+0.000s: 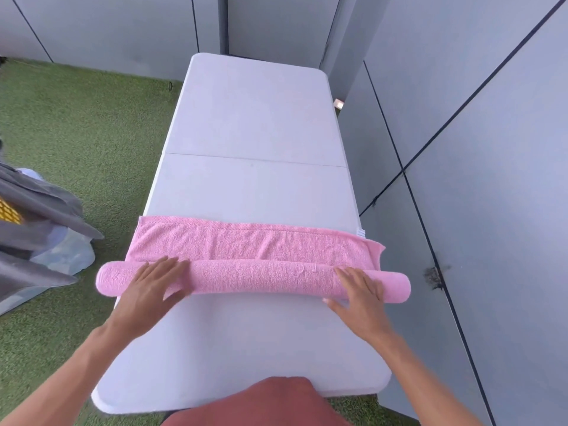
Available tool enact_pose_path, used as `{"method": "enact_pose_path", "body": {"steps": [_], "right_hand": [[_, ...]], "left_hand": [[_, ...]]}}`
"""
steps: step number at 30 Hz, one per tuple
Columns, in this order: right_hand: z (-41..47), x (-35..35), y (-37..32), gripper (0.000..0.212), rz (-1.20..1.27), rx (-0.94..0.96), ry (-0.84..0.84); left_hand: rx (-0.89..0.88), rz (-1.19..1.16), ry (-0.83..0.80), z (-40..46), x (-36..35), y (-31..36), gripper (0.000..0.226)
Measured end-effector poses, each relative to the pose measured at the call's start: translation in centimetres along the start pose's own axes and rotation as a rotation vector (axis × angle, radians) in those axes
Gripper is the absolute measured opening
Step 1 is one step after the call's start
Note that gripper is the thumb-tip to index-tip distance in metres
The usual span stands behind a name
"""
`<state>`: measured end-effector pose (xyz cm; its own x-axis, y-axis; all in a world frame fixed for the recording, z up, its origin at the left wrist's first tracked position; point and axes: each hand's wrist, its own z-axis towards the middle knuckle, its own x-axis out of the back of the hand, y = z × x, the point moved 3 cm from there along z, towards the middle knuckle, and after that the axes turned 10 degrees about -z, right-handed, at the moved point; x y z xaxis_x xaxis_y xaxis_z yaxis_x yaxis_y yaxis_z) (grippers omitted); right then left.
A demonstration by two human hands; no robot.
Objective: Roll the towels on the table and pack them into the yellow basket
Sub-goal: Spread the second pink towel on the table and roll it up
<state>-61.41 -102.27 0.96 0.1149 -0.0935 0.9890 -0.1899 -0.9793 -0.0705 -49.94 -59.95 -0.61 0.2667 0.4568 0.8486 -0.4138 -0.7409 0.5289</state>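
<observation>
Pink towel (252, 265) lies across the white folding table (252, 124), mostly rolled, a flat strip left beyond both palms. Left hand (150, 287) and right hand (361, 292) press flat on the roll, fingers straight, gripping nothing. Uneven pushing could skew it into a cone; both overhanging ends may sag loose.

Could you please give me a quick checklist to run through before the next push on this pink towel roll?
1. Left hand flat on the roll: ok.
2. Right hand flat on the roll: ok.
3. Pink towel flat ahead of the roll: ok.
4. Roll ends within the table edges: not ok, both overhang.
5. Yellow basket free to receive: cannot tell, mostly covered by grey cloth.
</observation>
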Motion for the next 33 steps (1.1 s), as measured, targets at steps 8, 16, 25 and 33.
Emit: {"method": "enact_pose_path", "body": {"steps": [8, 16, 25, 33], "right_hand": [[2.5, 0.7, 0.1, 0.055, -0.045, 0.036, -0.164], [2.2, 1.3, 1.3, 0.047, 0.167, -0.001, -0.191], [1.3, 0.0, -1.9, 0.059, -0.146, 0.056, -0.045], [2.0, 1.2, 0.4, 0.049, 0.098, 0.049, -0.278]], "left_hand": [[0.076, 0.017, -0.120, 1.9, 0.5, 0.0, 0.051], [0.127, -0.266, -0.068, 0.9, 1.4, -0.8, 0.042], [0.016, 0.041, 0.005, 0.9, -0.8, 0.0, 0.060], [0.158, -0.241, -0.225, 1.5, 1.3, -0.6, 0.046]]}}
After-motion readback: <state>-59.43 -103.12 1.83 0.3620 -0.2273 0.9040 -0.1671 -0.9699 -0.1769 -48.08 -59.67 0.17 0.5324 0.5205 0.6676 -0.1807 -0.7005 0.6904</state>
